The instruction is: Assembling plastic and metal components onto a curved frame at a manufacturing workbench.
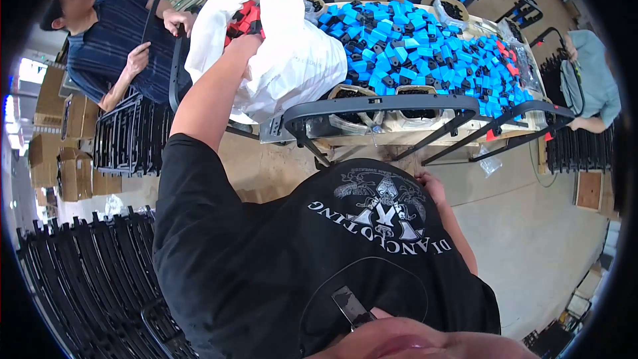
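Note:
My left hand (248, 48) reaches into the mouth of a large white plastic bag (302, 60). Small red and black plastic parts (246, 18) fill the bag's opening, and my fingers are hidden among them and the bag's edge. Low beside my black shirt, my right hand (433, 188) has curled fingers; the shirt hides whatever they may hold. In front of me, a black tubular frame (385, 104) lies along the near table edge, its legs slanting down toward me. To its right a second black frame (512, 117) leans at the table's corner.
Blue and black plastic parts (399, 43) are heaped on the table, with boxes of black pieces (419, 103) along its edges. A co-worker (116, 46) holds a frame at left; others stand across and at right. Stacked black frames (93, 272) and cartons (50, 159) occupy the left side.

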Action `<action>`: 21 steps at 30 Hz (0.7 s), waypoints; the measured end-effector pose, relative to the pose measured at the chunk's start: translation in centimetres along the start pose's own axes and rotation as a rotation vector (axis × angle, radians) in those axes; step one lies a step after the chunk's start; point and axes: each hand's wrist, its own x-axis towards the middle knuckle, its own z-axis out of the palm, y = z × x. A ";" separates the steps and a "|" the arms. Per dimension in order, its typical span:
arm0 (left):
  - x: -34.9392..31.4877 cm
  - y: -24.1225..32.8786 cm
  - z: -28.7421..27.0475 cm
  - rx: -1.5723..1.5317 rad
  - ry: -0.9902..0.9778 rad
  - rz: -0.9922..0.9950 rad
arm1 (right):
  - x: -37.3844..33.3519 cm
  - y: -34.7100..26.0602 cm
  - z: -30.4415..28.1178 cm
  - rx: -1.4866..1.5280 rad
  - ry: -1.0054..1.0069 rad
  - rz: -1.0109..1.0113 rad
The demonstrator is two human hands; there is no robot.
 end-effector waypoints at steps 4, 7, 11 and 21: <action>-1.5 0.4 -0.5 -0.129 0.035 -0.063 | -3.5 -3.2 3.2 -0.262 0.042 -0.111; -1.4 0.2 -0.6 -0.073 0.037 -0.033 | -3.4 -1.8 3.8 -0.301 0.043 -0.181; -0.6 0.0 -0.5 0.012 0.037 0.007 | -3.8 -1.2 4.9 -0.264 0.083 -0.158; 3.7 -1.3 0.0 0.128 0.088 0.083 | -3.1 1.2 5.2 -0.154 0.122 -0.293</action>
